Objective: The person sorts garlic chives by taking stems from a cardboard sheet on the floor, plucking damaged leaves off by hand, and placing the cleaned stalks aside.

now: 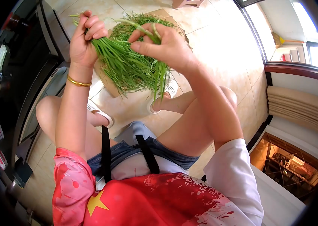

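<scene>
My left hand [81,47], with a gold bangle at its wrist, is closed around a bunch of green chives [110,56]. The pale stem ends stick out above the fist and the leaves hang down to the right. Just to the right of it, my right hand [172,49] pinches a few chive stalks [154,36] between thumb and fingers, their leaves trailing below the palm. Beneath both hands lies a loose heap of chives [129,81] on a flat piece of cardboard [162,14] on the floor. The held leaves partly hide the heap.
White slippers [172,88] are on my feet beside the cardboard. I sit on a low grey stool [138,129] on the tiled floor [223,41]. A dark cabinet [23,67] holding small items runs along the left. Another low stool [187,3] stands at the top edge.
</scene>
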The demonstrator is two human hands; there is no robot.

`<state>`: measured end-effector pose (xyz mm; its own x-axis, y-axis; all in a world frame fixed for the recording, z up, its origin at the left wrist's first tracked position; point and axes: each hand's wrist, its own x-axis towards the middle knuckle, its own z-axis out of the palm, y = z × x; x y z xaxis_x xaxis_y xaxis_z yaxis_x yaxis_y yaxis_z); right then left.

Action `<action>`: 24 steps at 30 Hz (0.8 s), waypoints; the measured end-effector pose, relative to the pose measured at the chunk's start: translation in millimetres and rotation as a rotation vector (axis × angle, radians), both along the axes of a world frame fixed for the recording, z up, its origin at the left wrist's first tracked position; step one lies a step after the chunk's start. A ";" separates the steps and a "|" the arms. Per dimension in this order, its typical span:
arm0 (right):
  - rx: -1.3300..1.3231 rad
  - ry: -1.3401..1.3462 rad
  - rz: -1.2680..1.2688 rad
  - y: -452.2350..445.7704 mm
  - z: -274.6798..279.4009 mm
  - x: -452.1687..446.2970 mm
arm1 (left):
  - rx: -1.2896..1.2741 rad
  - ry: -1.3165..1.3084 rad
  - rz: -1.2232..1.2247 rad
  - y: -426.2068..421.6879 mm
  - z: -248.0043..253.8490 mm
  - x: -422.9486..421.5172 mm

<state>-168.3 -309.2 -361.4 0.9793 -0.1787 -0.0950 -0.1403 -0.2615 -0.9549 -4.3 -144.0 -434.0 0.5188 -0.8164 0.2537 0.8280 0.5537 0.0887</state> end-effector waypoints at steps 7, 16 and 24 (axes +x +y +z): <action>-0.363 -0.043 0.085 19.3 -12.6 6.3 | 0.145 0.099 0.123 -4.6 -6.3 -3.8; -0.522 -0.126 0.006 21.3 -20.8 7.0 | 0.216 0.082 0.141 -5.8 -12.6 -0.5; -0.537 -0.099 -0.106 11.8 -18.6 8.8 | 0.317 0.108 0.225 -6.9 -15.5 -2.9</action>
<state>-159.6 -297.4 -380.0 0.9528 -0.2752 0.1281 -0.1092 -0.7045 -0.7013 -7.2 -150.9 -449.5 0.7037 -0.7081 -0.0586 0.7028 0.6817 0.2035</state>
